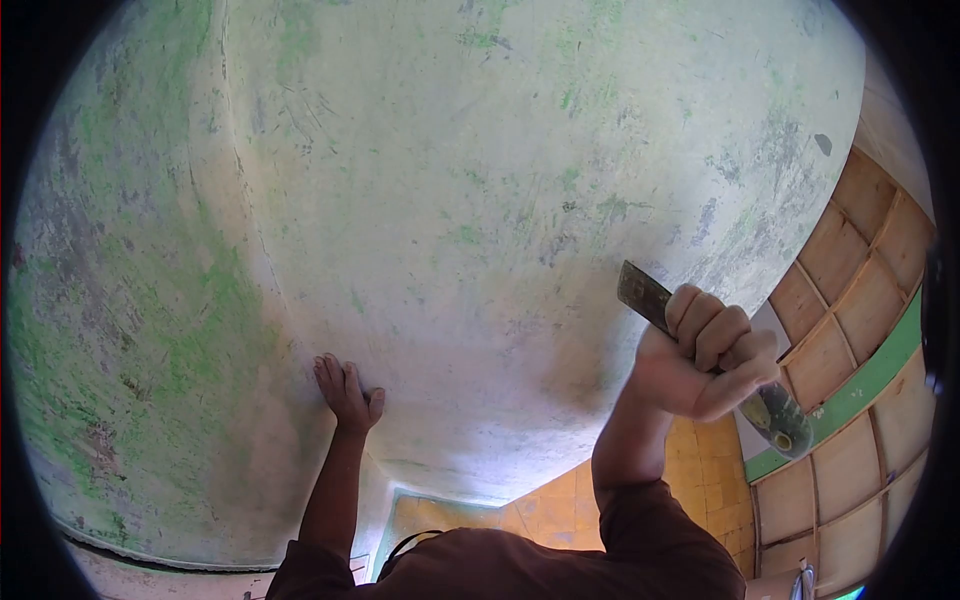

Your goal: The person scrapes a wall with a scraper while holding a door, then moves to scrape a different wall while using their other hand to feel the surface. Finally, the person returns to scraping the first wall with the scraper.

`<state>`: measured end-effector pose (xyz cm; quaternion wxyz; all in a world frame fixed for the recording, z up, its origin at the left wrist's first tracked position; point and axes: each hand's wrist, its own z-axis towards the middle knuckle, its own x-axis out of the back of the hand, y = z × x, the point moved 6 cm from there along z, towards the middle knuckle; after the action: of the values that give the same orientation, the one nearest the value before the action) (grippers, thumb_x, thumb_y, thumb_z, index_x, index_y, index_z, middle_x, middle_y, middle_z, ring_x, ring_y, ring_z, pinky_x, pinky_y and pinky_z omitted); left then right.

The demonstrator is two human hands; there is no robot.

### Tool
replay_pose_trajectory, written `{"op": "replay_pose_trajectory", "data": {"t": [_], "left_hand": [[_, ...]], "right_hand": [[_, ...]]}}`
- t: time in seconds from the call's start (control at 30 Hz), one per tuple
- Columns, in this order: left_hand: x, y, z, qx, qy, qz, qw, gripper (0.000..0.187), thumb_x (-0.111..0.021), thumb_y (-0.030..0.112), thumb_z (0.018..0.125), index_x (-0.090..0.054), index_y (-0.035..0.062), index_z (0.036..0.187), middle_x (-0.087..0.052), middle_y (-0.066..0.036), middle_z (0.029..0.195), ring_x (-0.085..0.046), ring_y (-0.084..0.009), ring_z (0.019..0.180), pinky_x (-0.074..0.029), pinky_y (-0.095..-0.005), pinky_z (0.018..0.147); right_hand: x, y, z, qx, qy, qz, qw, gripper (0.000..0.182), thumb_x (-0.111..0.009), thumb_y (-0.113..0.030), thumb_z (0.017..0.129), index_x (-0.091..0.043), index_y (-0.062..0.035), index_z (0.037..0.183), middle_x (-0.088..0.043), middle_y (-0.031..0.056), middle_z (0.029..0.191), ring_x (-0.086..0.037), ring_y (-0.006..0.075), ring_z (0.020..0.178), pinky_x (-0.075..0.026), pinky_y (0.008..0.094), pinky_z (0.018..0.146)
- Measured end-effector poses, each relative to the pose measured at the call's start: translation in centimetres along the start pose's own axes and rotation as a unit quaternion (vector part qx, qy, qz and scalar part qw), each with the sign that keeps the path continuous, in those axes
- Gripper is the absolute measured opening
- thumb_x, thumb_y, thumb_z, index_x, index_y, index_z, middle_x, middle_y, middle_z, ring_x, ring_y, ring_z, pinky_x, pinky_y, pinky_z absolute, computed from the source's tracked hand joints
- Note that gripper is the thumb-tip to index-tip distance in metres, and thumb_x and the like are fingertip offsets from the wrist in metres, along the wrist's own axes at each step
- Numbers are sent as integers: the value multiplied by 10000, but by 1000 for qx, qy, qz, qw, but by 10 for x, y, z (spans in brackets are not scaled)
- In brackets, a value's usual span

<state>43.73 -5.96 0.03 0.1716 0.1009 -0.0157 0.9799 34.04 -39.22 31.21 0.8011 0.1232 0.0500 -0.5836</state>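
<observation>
My right hand (708,352) is closed in a fist around a scraper (645,292). Its dark, flat blade points up and left, and the worn handle end, with a hole in it, sticks out below the fist. Whether the blade tip touches the wall (430,200) cannot be made out. That wall is pale, with scuffed green and grey patches. Further left, my left hand (346,392) lies on the wall with fingers stretched out and holds nothing. Just above it, a long crack (255,230) runs up the wall.
At the right stand wood-framed panels (850,265) with a green strip (855,400) between them. Orange-yellow floor tiles (560,505) show below, beside the wall's lower edge. A dark gap (150,562) runs along the bottom left.
</observation>
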Motion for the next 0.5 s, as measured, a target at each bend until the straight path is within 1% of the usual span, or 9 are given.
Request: {"op": "replay_pose_trajectory", "data": {"t": [0.03,0.1,0.17,0.23,0.3,0.33,0.37,0.43,0.5], "left_hand": [[1,0,0,-1,3,0,1000,658,-366,477,938,-307,2,1389,-252,-322,1435,-245,-522,1315,-195,-638,1049],[1,0,-1,1,3,0,1000,657,-368,478,938,-309,3,1388,-252,-324,1434,-246,-522,1314,-196,-638,1048],[-1,-1,1,3,4,-2,1000,656,-369,479,937,-312,4,1387,-252,-325,1433,-247,-523,1313,-197,-639,1047],[0,0,0,2,3,1,1000,658,-367,478,938,-311,1,1389,-250,-325,1434,-246,-524,1314,-197,-638,1048],[0,-1,-2,-1,1,-1,1000,659,-366,478,939,-312,-1,1389,-253,-326,1433,-245,-525,1314,-197,-637,1048],[0,-1,-1,-2,4,-2,1000,660,-365,478,939,-313,-3,1389,-256,-327,1431,-244,-526,1314,-196,-636,1048],[0,-1,-2,-3,4,-2,1000,660,-365,478,939,-313,-3,1389,-256,-327,1431,-244,-526,1314,-196,-636,1048],[0,-1,-2,4,3,-1,1000,659,-365,473,940,-308,-3,1392,-252,-324,1434,-240,-524,1316,-198,-635,1048],[-1,-2,0,0,1,1,1000,654,-381,445,930,-307,-19,1386,-239,-322,1438,-233,-520,1319,-185,-638,1052]], "right_hand": [[1,8,-2,-22,4,7,1000,422,-400,-431,981,-270,-180,667,-233,-62,511,-162,52,446,-202,240,444],[1,-4,-2,-26,9,11,1000,429,-406,-453,972,-277,-173,673,-226,-59,508,-166,58,445,-204,241,445],[-2,-23,0,22,-30,92,995,415,-410,-442,973,-297,-162,689,-231,-50,516,-170,67,447,-206,243,447],[-5,-15,-2,44,-51,69,995,400,-407,-422,980,-300,-161,697,-229,-49,520,-176,66,450,-203,244,442],[-5,16,-8,-43,-19,14,999,406,-410,-413,981,-277,-167,686,-218,-57,511,-171,58,454,-192,242,434],[0,16,-7,-72,-23,34,997,397,-417,-393,982,-278,-166,688,-226,-51,508,-179,59,453,-192,243,433],[1,13,-6,-71,-22,34,997,397,-417,-393,982,-278,-166,688,-226,-51,508,-179,59,453,-192,243,433],[-2,-9,-3,11,-43,83,996,376,-410,-359,989,-288,-154,697,-256,-34,524,-193,70,455,-202,247,439],[-2,-9,-3,30,-60,115,991,380,-387,-359,994,-287,-146,696,-270,-25,531,-203,76,453,-208,253,438]]}}
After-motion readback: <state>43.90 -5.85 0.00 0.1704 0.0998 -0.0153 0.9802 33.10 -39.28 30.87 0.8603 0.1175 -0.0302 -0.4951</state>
